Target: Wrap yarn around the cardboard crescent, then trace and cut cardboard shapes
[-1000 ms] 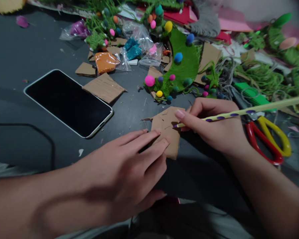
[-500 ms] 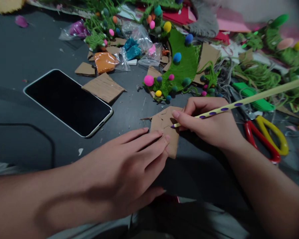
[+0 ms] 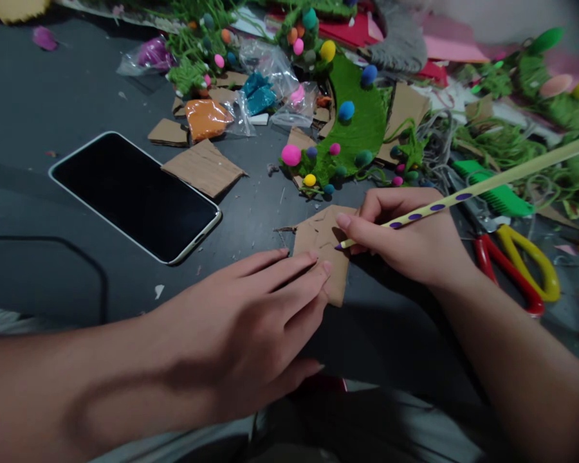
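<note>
A small piece of cardboard lies on the dark table in front of me, with faint lines drawn on it. My left hand lies flat across its left side, fingers stretched out and fingertips pressing on it. Between the thumb and fingers of my right hand is a pale yellow pencil with purple spots. Its purple tip touches the cardboard, just right of a short drawn line. The pencil's far end runs out of view at the right.
Left of the cardboard lies a phone with a dark screen, a cardboard scrap overlapping its edge. Red and yellow-handled scissors lie beyond my right wrist. Behind are a green crescent with coloured balls, an orange packet and green yarn.
The whole view has shifted very slightly. Both hands, the pencil and the cardboard keep nearly the same places relative to each other.
</note>
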`<state>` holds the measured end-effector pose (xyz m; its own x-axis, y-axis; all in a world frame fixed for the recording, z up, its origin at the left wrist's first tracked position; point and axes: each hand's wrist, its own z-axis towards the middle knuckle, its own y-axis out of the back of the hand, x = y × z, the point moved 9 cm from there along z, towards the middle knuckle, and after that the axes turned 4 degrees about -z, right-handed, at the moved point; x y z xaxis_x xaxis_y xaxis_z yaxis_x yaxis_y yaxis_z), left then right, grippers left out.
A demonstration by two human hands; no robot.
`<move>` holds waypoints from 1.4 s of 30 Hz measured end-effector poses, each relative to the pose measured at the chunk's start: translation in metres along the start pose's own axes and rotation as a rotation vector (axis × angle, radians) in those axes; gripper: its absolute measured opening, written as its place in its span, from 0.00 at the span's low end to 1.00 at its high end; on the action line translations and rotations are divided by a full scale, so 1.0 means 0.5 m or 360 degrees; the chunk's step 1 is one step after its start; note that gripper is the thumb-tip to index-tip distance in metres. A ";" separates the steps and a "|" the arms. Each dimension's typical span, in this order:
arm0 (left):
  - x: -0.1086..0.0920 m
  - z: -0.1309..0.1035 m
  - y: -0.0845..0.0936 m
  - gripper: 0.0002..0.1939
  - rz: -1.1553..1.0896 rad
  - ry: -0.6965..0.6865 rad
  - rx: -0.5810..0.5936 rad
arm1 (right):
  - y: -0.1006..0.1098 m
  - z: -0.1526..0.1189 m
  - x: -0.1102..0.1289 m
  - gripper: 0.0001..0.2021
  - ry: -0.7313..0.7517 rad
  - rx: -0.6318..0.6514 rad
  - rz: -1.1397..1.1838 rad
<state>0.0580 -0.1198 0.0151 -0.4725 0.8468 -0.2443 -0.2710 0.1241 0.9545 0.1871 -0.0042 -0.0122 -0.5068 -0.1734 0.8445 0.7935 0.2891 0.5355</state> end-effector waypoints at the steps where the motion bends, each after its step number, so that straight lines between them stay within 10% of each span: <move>1: 0.000 0.000 0.000 0.27 0.0004 0.0000 -0.0001 | 0.002 0.000 0.000 0.16 0.0004 -0.0013 0.0011; 42: 0.009 0.001 -0.014 0.29 -0.0022 0.0025 0.0064 | 0.026 -0.011 -0.010 0.17 -0.0052 -0.0173 -0.0074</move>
<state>0.0582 -0.1168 0.0075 -0.4821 0.8367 -0.2598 -0.2437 0.1568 0.9571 0.2018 -0.0048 -0.0093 -0.5534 -0.1529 0.8188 0.7997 0.1773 0.5736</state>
